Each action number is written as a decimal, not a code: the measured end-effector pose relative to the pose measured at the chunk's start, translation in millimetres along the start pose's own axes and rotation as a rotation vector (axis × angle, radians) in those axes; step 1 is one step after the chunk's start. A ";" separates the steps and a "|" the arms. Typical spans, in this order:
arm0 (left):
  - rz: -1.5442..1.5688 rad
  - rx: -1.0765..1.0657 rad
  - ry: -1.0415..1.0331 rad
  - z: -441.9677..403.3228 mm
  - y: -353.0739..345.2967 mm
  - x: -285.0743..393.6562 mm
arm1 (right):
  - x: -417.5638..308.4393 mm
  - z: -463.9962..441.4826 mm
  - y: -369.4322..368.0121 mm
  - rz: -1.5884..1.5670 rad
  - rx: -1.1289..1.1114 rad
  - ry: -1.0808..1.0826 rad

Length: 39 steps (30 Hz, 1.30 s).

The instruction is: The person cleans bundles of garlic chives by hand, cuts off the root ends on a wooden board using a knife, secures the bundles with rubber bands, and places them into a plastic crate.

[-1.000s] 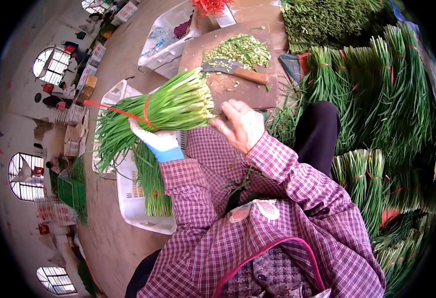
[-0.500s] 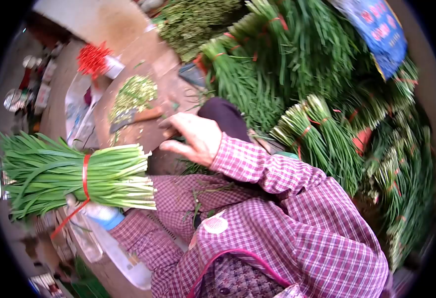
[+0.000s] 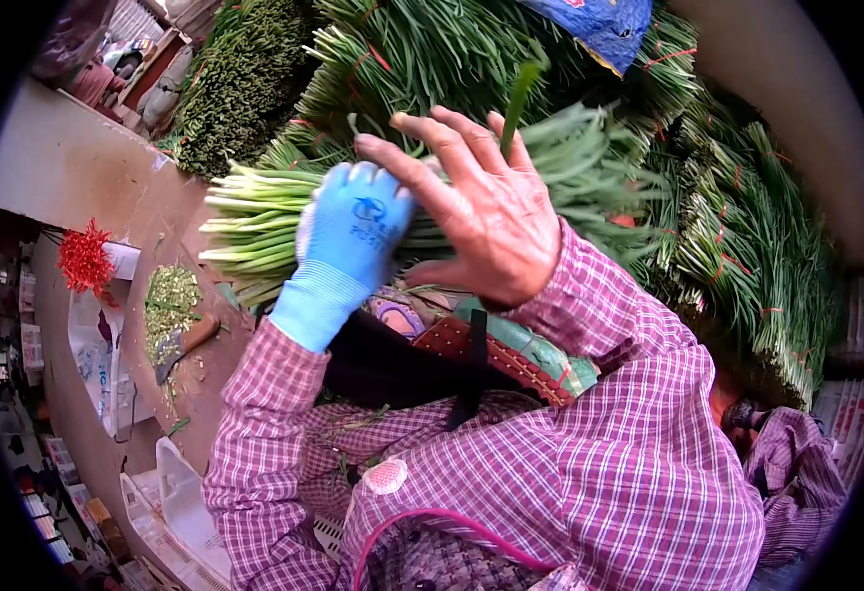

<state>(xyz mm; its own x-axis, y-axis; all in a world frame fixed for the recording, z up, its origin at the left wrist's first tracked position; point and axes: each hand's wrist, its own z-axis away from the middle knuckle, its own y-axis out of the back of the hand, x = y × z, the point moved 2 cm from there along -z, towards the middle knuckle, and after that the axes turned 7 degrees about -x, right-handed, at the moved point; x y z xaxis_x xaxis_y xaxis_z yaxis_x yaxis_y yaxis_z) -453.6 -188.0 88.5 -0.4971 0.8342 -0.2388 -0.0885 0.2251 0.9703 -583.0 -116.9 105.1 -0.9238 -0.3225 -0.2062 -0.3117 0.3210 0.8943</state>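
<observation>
My left hand (image 3: 348,227), in a blue work glove, is closed over the middle of a bunch of garlic chives (image 3: 260,219). The pale cut stems point left and the green leaves fan right, blurred by motion. Beneath the glove, the red tie is hidden. My right hand (image 3: 496,212) is bare, fingers spread, just over the leaf side beside the glove. One loose chive leaf (image 3: 521,103) sticks up by its fingers; whether they pinch it I cannot tell.
Tied chive bunches (image 3: 747,227) are piled behind and to the right, partly under a blue printed sack (image 3: 599,30). Leftward, a knife (image 3: 186,345) lies by chopped trimmings (image 3: 171,300) on a board, near red ties (image 3: 85,258) and a white plastic basket (image 3: 181,492).
The bunch has come from the far left to in front of me, with my left hand on top of it. My right hand has moved up over the leaves. The view has turned right.
</observation>
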 end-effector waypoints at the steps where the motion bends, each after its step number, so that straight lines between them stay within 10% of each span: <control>1: -0.019 0.028 -0.100 -10.7 -11.0 16.7 | 26.7 11.8 -15.2 0.081 -0.132 -0.065; 4: 0.034 0.009 -0.288 -33.6 -63.6 58.0 | 83.5 65.1 -52.2 -0.085 -0.580 -0.267; 15: 0.247 0.017 -0.337 -100.3 -86.8 129.7 | 150.8 136.2 -32.3 -0.133 -0.467 -0.481; 20: 0.436 -0.143 -0.270 -86.7 -99.9 104.4 | 209.1 183.5 -167.9 -0.077 -0.699 -0.659; 26: 0.752 0.624 -0.254 -52.5 42.7 26.6 | 207.9 219.0 -220.3 -0.043 -0.574 -0.681; 32: 0.358 0.686 -0.437 0.6 166.3 29.8 | 211.0 183.0 -185.6 -0.060 -0.774 -0.764; 39: 0.046 0.643 -0.669 -9.9 182.0 19.9 | 241.7 65.3 -128.1 -0.287 -0.124 -0.523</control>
<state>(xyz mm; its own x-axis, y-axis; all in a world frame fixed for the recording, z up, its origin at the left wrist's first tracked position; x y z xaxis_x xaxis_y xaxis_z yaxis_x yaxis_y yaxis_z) -488.1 -135.4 260.7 0.1308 0.9209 -0.3672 0.5135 0.2539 0.8197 -780.8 -177.8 -85.2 -0.8031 0.1091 -0.5858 -0.5657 0.1693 0.8071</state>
